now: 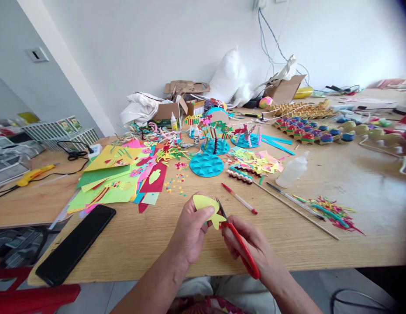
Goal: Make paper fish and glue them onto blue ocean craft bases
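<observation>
My left hand (193, 229) pinches a yellow paper fish cutout (203, 202) between thumb and fingers, its tail pointing right. Red-handled scissors (241, 248) are gripped in my right hand (247, 237). Their dark blades lie beside the fish's tail, slightly apart at the tips. Whether the blades touch the paper I cannot tell. Beyond my hands, a red pen (239, 198) rests on the wooden table (150, 244). Farther back is a round blue base with scalloped relief (206, 165), near small paper confetti dots (177, 185).
Coloured paper sheets (108, 192) and a black phone (76, 244) lie left. To the right are a thin wooden stick (297, 211), a clear squeeze bottle (292, 170) and a pile of coloured scraps (332, 211). Painted egg cartons (316, 131) and cardboard boxes (168, 111) stand behind.
</observation>
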A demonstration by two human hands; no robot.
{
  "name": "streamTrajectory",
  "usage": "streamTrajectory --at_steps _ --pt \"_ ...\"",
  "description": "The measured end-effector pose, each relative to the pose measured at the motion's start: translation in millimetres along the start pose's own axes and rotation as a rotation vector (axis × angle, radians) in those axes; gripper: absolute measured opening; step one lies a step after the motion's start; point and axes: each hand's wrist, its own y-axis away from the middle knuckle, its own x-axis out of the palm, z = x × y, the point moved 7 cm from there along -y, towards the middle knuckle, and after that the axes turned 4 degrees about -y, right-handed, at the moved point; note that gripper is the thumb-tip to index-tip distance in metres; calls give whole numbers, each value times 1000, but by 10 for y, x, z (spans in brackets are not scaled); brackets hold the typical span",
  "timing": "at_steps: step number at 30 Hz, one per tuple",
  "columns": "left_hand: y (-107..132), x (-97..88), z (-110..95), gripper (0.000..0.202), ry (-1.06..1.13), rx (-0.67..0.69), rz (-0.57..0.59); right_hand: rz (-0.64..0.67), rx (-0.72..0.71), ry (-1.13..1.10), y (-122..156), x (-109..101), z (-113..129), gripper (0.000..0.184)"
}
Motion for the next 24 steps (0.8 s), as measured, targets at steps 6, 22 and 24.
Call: streamTrajectory --at_steps 6,22,24 --pt "5 2 6 18 -19 -11 6 -6 15 16 16 -16 -5 31" --pt "-6 28 32 15 -20 -3 47 -28 17 30 18 -42 11 31" --pt "-10 24 40 16 -24 -8 44 -25 18 23 20 -38 4 31"
